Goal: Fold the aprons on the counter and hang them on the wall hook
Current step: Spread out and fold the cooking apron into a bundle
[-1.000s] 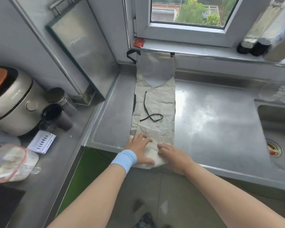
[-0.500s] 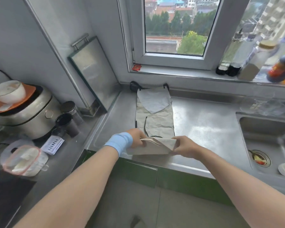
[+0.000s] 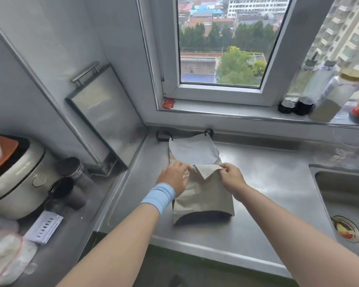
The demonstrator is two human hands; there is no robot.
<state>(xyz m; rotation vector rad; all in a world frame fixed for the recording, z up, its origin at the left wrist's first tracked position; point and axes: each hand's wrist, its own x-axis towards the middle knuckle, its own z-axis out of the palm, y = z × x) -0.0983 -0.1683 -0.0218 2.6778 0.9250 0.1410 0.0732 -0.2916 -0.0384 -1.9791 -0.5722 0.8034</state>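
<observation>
So the apron (image 3: 203, 195) is lying on the steel counter (image 3: 267, 183) with its long axis pointing straight away from the person, toward the wall under the window. Both hands hold the near edge, which is lifted and doubled over. The left hand (image 3: 174, 177) pinches the left corner, the right hand (image 3: 232, 179) pinches the right corner between thumb and fingertips, and the cloth between them sags into a little point. Below the hands the fabric arches up off the counter, so there's a dark hollow under the fold at the near end.

The bit that matters: the far end — the pale grey flap (image 3: 193, 154) with the black straps (image 3: 208, 132) up against the wall — sits just beyond the fingers, dead ahead along that same axis. Both hands look about level, neither one nearer. My guess is the edge just needs carrying forward evenly, laying down on that flap, then the arch pressing flat. If one hand leads, the fold probably goes skewed. No wall hook in view, so hanging looks a way off.
</observation>
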